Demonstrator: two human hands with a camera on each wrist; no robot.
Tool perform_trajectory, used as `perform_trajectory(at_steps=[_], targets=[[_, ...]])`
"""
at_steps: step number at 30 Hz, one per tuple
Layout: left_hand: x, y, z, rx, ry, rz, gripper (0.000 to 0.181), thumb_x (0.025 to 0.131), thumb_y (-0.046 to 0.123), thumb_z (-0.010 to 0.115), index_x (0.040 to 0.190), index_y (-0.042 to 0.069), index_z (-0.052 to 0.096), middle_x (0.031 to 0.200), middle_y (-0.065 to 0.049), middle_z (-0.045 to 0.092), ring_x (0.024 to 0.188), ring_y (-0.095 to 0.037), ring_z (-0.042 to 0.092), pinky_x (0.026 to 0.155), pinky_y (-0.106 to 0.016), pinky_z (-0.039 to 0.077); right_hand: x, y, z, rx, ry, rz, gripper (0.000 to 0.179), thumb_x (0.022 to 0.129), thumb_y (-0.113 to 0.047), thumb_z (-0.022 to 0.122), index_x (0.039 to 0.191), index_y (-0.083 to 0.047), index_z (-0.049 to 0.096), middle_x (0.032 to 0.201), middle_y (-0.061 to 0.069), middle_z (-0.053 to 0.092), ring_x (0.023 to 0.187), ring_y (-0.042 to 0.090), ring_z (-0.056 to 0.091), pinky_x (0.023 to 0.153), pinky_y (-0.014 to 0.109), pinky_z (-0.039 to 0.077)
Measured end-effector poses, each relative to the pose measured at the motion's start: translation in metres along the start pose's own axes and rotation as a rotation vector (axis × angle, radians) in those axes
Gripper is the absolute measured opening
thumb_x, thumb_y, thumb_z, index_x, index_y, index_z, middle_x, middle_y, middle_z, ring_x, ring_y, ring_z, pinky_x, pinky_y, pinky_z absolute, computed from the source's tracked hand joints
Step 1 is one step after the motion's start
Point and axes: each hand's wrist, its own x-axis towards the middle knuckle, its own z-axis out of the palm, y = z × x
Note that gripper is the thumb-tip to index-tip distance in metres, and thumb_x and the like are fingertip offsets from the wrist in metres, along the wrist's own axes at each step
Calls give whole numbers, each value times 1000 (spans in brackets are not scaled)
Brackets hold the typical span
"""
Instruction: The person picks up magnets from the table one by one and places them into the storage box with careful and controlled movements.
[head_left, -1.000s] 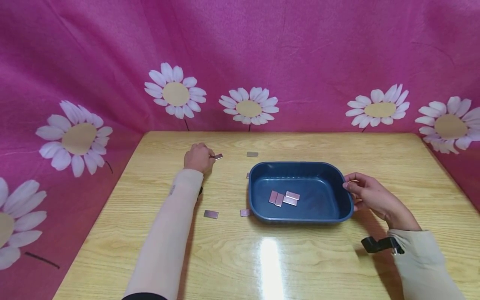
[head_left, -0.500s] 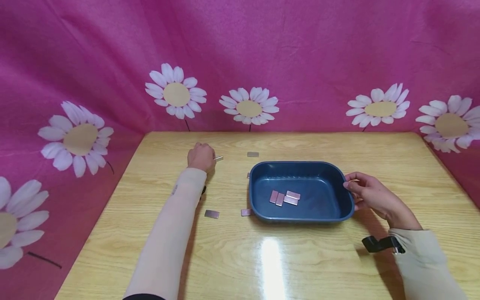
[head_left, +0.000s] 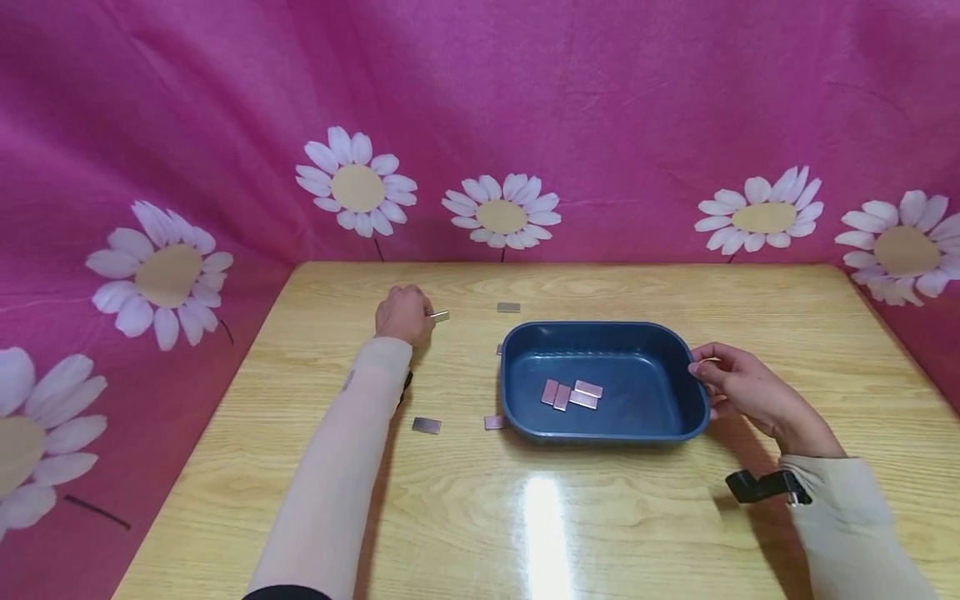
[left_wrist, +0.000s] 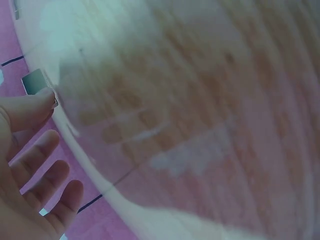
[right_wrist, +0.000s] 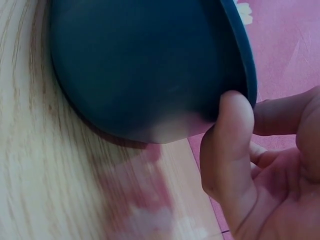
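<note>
Toward the table's far left, my left hand (head_left: pixel 403 315) pinches a small flat rectangular metal block (head_left: pixel 441 316) by one end. The left wrist view has the shiny block (left_wrist: pixel 34 81) between thumb and index finger, the other fingers (left_wrist: pixel 68 195) loosely bent. With thumb inside and fingers outside, my right hand (head_left: pixel 742 387) grips the right end of a dark blue rectangular tub (head_left: pixel 600 437). In the right wrist view the thumb (right_wrist: pixel 234 120) presses the tub's inner wall. Several similar pinkish blocks (head_left: pixel 561 397) lie on the tub's floor, left of its middle.
More blocks lie on the wooden table (head_left: pixel 637 525): one behind the tub (head_left: pixel 508 307), one front left (head_left: pixel 427 425), and two at the tub's left side, a front one (head_left: pixel 493 422) and a partly hidden one (head_left: pixel 499 350). Pink flowered cloth (head_left: pixel 622 125) borders the table's back and sides.
My left hand has shifted slightly right, and the block in its fingers has turned to show more of its edge. The right hand keeps its grip on the tub.
</note>
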Motion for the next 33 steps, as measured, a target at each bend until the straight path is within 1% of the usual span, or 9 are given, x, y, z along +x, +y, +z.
perform_trajectory(at_steps=[3, 7, 10, 15, 19, 25, 30, 33], targets=[[1, 0, -3, 8, 10, 12, 18, 90, 18, 64, 99, 12, 79, 126, -7, 64, 115, -30, 56, 92, -45, 51, 1, 0, 0, 1, 2, -1, 34, 106, -17, 42, 128, 8, 38, 83, -4, 53, 68, 9, 58, 60, 29, 58], [1, 1, -9, -13, 36, 30, 19, 90, 17, 63, 99, 12, 79, 126, -7, 65, 120, -31, 56, 94, -47, 52, 1, -1, 0, 5, 3, -3, 35, 106, -18, 42, 129, 8, 37, 84, -3, 53, 69, 9, 58, 61, 29, 59], [0, 2, -14, -28, 46, 48, 18, 90, 18, 65, 99, 11, 79, 128, -7, 65, 122, -32, 56, 96, -47, 52, 0, -1, 0, 8, -1, -8, 34, 106, -17, 42, 129, 8, 37, 83, -3, 53, 69, 9, 57, 61, 29, 59], [-2, 4, -20, -23, 44, 81, 17, 91, 19, 67, 101, 10, 78, 129, -7, 65, 122, -33, 56, 99, -46, 51, -1, -1, 0, 8, 1, -12, 33, 106, -16, 42, 128, 8, 38, 82, -3, 52, 67, 9, 57, 60, 29, 59], [-4, 6, -24, -20, 62, 116, 18, 90, 20, 67, 101, 10, 78, 128, -7, 65, 120, -33, 58, 98, -46, 51, -1, -1, 1, 1, 6, -10, 34, 106, -16, 43, 128, 9, 38, 83, -2, 51, 68, 9, 56, 60, 29, 59], [-9, 11, -30, 0, 74, 160, 19, 91, 22, 66, 102, 11, 78, 131, -7, 64, 121, -32, 57, 98, -44, 52, -2, 1, 1, 12, 7, -13, 32, 106, -17, 42, 126, 7, 39, 81, -3, 51, 67, 9, 55, 60, 28, 58], [-15, 17, -30, -11, 98, 206, 17, 90, 21, 67, 98, 12, 78, 128, -7, 66, 118, -31, 57, 96, -43, 53, -2, 2, 0, 36, 1, -11, 29, 106, -17, 43, 124, 5, 40, 79, -5, 51, 65, 8, 55, 59, 28, 57], [-18, 23, -33, -10, 107, 233, 16, 90, 22, 68, 98, 12, 78, 127, -6, 67, 119, -30, 57, 98, -43, 52, -2, 2, 0, 36, 2, -17, 29, 106, -17, 43, 124, 6, 40, 79, -5, 51, 66, 8, 55, 58, 27, 57]])
